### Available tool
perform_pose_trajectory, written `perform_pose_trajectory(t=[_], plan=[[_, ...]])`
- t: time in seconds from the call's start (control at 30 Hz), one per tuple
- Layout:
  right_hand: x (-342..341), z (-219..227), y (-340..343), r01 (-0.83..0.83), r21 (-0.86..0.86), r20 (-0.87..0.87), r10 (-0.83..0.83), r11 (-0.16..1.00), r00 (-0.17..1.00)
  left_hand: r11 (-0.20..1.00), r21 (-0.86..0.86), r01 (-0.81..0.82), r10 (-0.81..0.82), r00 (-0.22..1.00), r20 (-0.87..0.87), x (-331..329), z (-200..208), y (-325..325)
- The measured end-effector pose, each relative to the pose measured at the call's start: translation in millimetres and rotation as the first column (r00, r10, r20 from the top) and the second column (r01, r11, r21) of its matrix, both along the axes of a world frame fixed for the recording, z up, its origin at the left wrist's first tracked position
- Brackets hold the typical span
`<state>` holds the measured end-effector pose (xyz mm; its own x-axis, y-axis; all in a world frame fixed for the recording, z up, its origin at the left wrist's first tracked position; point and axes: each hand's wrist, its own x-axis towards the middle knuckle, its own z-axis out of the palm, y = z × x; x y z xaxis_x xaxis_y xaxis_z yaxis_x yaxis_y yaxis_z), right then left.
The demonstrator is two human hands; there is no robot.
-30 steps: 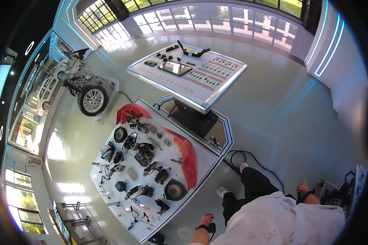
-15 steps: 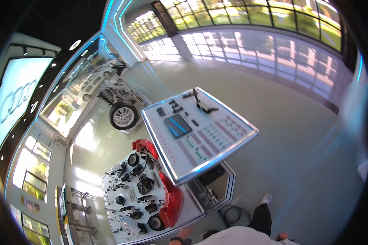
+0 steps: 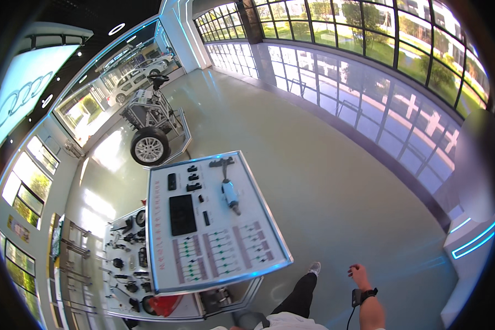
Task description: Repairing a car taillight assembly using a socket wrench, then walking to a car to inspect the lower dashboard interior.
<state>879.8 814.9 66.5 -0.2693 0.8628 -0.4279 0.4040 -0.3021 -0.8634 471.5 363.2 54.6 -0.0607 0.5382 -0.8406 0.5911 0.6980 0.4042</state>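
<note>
My right hand (image 3: 358, 275) hangs beside my right leg, over the floor. Its fingers are loosely bent and a little apart, with nothing visible in them. A black band with a small dark box (image 3: 363, 297) is strapped round that wrist, and a thin cable runs down from it. My left hand does not show. Ahead and to the left stands a tilted white display panel (image 3: 220, 231) with a dark screen (image 3: 182, 215), rows of small green-marked sockets, and a light-blue and grey elongated part (image 3: 230, 193) mounted on it. Neither hand touches the panel.
Behind the panel is a white board (image 3: 115, 264) with several dark parts and a red body piece (image 3: 162, 304). Farther off stands a chassis rig with a wheel (image 3: 149, 146). Pale glossy floor (image 3: 324, 181) stretches to the windowed wall at right.
My view has swung, and the panel now sits lower and farther left. My right hand has come further into view beside my leg. My left hand has dropped out of sight.
</note>
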Motion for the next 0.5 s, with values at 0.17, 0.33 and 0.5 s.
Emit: perform_pose_trajectory(t=[0.17,0.33,0.5], plan=[[76,-6,119,-0.008,-0.215,0.226,0.058,0.977,0.972,0.997,0.063,-0.035,0.036,0.999,-0.025,-40,-62,244],[253,-15,208,0.419,-0.356,0.486,-0.217,0.835,0.846,0.916,0.3,-0.265,0.264,0.964,0.045,-74,-42,515],[278,-20,326,-0.617,-0.372,0.899,0.434,0.693,-0.055,0.808,0.402,-0.431,0.375,0.902,0.214,-93,6,730]])
